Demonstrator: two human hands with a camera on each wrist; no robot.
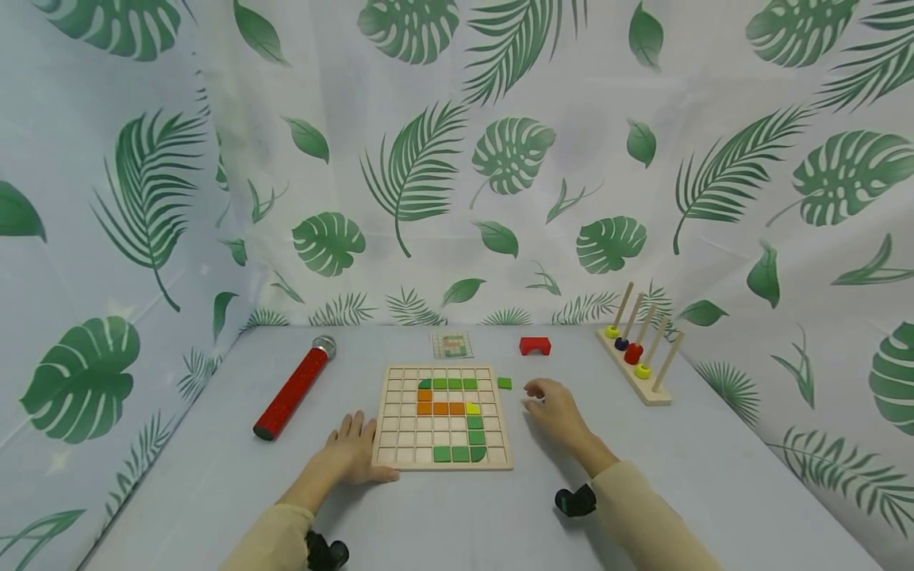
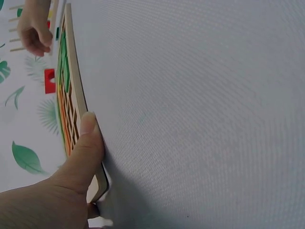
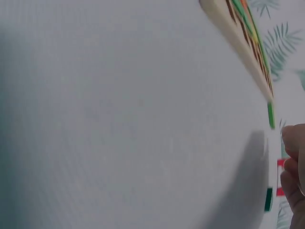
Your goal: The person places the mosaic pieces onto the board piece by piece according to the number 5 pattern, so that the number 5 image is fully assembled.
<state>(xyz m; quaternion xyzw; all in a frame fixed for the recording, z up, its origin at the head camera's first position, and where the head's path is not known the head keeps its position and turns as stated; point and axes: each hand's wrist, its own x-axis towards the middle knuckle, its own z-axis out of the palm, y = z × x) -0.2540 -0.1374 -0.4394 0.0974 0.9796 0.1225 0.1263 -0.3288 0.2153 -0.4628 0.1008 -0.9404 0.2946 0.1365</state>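
Observation:
A square wooden grid board [image 1: 400,435] lies on the table, with green, orange and yellow tiles set in some cells. My left hand [image 1: 347,451] rests at its near left corner, fingers spread along the left side. The left thumb [image 2: 87,125] presses against the near edge. Just off the board's right side lies a loose green tile [image 1: 505,383]. My right hand [image 1: 559,412] hovers right of that tile, fingers loosely bent, with nothing seen between them. In the right wrist view, a dark green piece [image 3: 268,199] lies on the table near the right hand.
Behind the board lie a small pattern card [image 1: 452,345] and a red arch block [image 1: 535,346]. A red microphone [image 1: 294,388] lies at left. At right stands a wooden peg rack [image 1: 635,366] with coloured beads. Leaf-patterned cloth [image 1: 457,182] surrounds the table.

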